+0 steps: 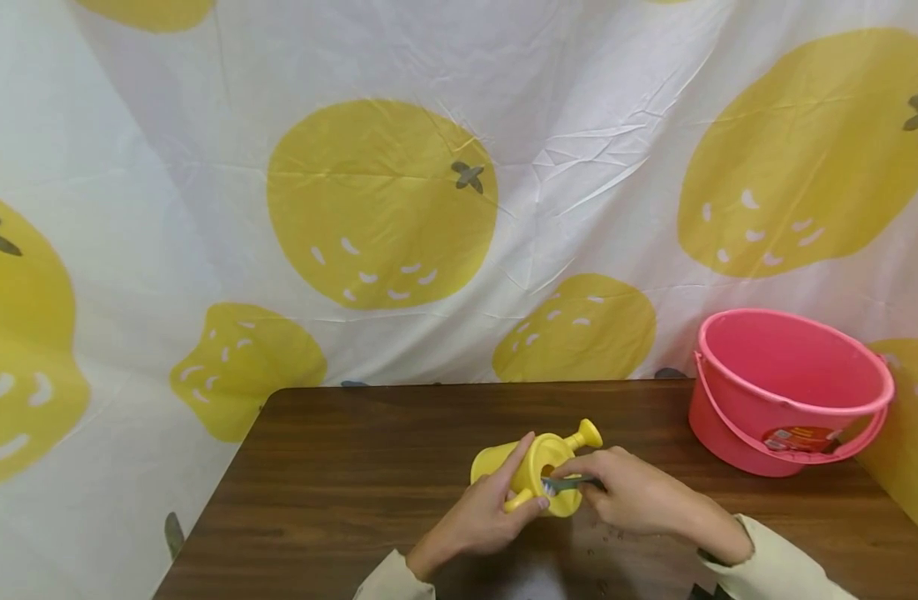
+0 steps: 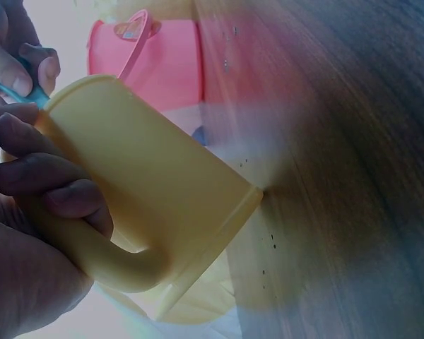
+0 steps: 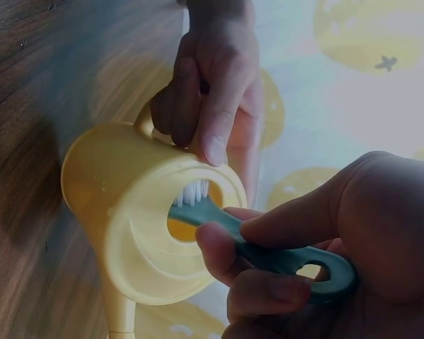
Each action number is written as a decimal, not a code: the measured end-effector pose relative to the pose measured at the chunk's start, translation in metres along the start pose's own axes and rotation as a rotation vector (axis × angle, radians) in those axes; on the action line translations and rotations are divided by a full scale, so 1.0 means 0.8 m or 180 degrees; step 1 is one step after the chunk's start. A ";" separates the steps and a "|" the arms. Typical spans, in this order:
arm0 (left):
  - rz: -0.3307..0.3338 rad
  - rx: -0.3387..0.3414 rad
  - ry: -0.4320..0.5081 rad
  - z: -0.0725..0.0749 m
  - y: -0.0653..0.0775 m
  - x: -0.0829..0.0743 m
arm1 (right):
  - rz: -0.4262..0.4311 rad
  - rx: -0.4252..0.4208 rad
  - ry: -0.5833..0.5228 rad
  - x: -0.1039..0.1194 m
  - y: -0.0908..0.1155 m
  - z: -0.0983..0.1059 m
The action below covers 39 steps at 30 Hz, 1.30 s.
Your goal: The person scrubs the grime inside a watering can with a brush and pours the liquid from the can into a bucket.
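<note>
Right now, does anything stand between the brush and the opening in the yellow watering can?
Nothing visible does: the right hand holds the brush with its bristles at the opening of the watering can.

A pink bucket [image 1: 789,420] is standing by the desk's [image 1: 339,467] far right corner, its handle [image 1: 852,450] hanging in front. Behind the far edge, a lemon-print cloth [image 1: 579,208] is hanging. Drops [image 2: 226,63] are dotting the wood.
</note>
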<state>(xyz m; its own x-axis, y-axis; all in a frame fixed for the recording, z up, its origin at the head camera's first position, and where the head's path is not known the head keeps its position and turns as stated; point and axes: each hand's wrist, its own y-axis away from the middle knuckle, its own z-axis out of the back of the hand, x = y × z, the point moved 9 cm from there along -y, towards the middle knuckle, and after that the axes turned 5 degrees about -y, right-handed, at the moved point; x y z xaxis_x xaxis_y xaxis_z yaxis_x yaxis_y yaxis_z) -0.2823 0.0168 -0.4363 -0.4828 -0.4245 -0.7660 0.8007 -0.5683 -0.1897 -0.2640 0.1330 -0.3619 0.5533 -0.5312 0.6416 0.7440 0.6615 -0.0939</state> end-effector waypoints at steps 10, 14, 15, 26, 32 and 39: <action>0.0003 -0.0034 -0.0022 0.000 0.000 0.001 | -0.0009 -0.0005 -0.0060 0.001 0.000 0.005; -0.0005 -0.0032 -0.0016 0.000 0.000 0.001 | -0.0065 0.0026 -0.0133 0.000 0.001 0.006; -0.0005 -0.0031 -0.0017 0.000 0.000 0.001 | -0.0088 0.0029 -0.0150 -0.001 0.001 0.006; 0.0013 -0.0031 -0.0039 0.000 0.000 0.001 | -0.0094 0.0009 -0.0147 0.002 0.003 0.009; 0.0019 -0.0016 -0.0028 -0.001 0.000 0.002 | -0.0156 -0.0009 -0.0081 0.003 0.005 0.015; 0.0034 -0.0010 -0.0056 -0.001 -0.001 0.003 | -0.0118 -0.0037 -0.0033 0.007 0.008 0.021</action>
<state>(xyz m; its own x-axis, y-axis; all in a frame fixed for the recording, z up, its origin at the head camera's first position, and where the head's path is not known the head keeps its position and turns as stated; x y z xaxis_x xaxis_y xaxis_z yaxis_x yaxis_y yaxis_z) -0.2838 0.0165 -0.4385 -0.4804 -0.4427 -0.7571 0.8068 -0.5616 -0.1836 -0.2622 0.1433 -0.3463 0.5213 -0.5498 0.6527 0.7684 0.6351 -0.0788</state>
